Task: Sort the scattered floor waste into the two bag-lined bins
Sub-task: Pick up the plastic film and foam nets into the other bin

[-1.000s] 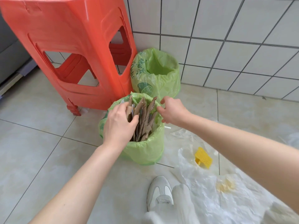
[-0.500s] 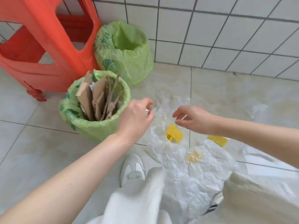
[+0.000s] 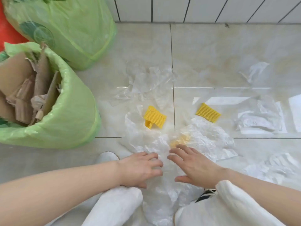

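Two green bag-lined bins stand at the left: the near bin (image 3: 68,121) is stuffed with torn brown cardboard (image 3: 21,88), the far bin (image 3: 73,30) sits behind it. A large crumpled white plastic bag (image 3: 200,137) lies on the floor in front of my knees. My left hand (image 3: 140,168) and my right hand (image 3: 193,163) both rest palm-down on its near part, fingers spread and slightly bent. Two yellow ribbed pieces lie beyond: one (image 3: 154,117) on the bag's edge, another (image 3: 208,112) on the tile. A yellowish lump (image 3: 180,139) shows through the plastic.
Clear film sheets (image 3: 149,80) and white crumpled wrappers (image 3: 260,118) are scattered across the beige floor tiles to the right. The white tiled wall (image 3: 211,8) runs along the top. A red stool (image 3: 9,33) edge shows at far left. My white shoe (image 3: 108,156) is beside my left hand.
Both hands left the cardboard-filled bin, swung right and came down onto the white plastic bag. The view tilted down toward the floor litter.
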